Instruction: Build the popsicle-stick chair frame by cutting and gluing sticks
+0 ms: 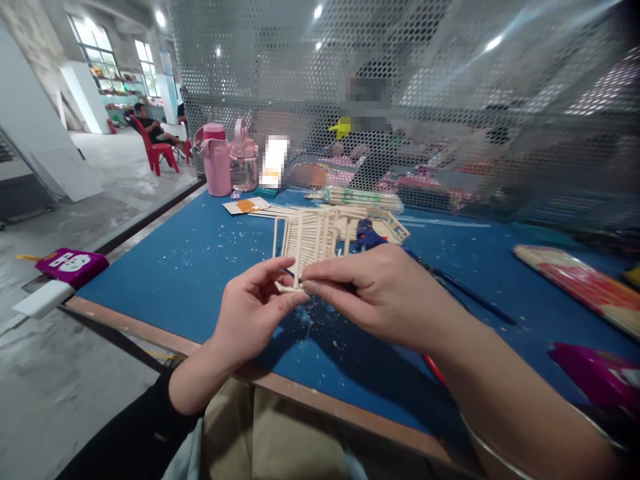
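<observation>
Stick (299, 252) projects beyond left hand (250, 305), right hand (383, 287); near end pinched.

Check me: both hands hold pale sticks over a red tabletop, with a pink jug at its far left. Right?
The tabletop is blue, not red, as the head view shows. The left hand and right hand hold pale sticks over it, with the jug at its far left.

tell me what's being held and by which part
The left hand and right hand pinch a pale stick piece near its lower end; the exact contact is partly hidden.
</observation>
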The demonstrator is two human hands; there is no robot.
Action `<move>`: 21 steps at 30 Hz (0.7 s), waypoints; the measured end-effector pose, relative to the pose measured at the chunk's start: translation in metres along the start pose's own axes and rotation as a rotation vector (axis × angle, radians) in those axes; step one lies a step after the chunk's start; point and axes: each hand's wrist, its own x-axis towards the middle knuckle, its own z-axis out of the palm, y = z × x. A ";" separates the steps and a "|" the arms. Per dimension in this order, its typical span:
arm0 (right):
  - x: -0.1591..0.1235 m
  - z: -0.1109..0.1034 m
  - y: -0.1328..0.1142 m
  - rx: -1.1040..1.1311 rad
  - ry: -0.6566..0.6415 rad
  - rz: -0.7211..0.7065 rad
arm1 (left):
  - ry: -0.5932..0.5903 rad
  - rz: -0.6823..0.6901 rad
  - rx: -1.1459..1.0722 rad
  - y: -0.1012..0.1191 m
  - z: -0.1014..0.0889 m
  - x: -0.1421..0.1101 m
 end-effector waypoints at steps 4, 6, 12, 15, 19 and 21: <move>0.004 -0.001 -0.001 -0.007 -0.003 -0.024 | -0.006 0.000 0.006 0.002 -0.003 0.002; 0.005 -0.001 -0.001 -0.021 -0.011 -0.030 | -0.021 -0.036 -0.032 0.003 -0.004 0.002; 0.005 0.001 -0.002 -0.086 -0.028 0.007 | -0.071 -0.083 -0.141 0.009 -0.004 0.002; 0.003 0.004 -0.003 -0.080 -0.020 0.024 | -0.054 -0.056 -0.144 0.007 -0.003 0.000; 0.002 0.006 -0.005 -0.068 -0.021 0.034 | -0.018 -0.003 -0.166 0.001 0.001 -0.005; 0.002 0.007 -0.006 -0.063 -0.030 0.044 | 0.014 0.030 -0.164 -0.001 0.004 -0.008</move>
